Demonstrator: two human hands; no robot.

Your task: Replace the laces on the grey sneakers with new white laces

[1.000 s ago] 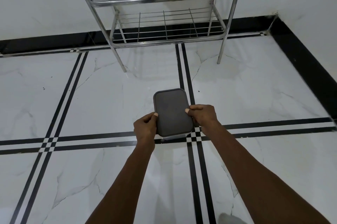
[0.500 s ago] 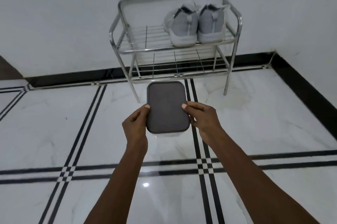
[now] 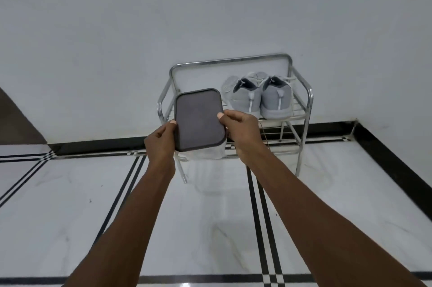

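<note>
Raised since earlier, the box (image 3: 198, 120) now overlaps the rack (image 3: 301, 90) top shelf's left part, blocking it. Left hand (image 3: 161, 141) and right hand (image 3: 243, 130) grip its sides. Sneakers (image 3: 259, 97) sit right on that shelf, heels toward camera, pointing at the wall (image 3: 163, 18).

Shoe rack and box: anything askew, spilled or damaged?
Nothing stands out. The grey sneakers sit side by side, heels out, on the top shelf of the metal rack. The left hand and right hand hold the dark-lidded box in the air, lid shut.
</note>
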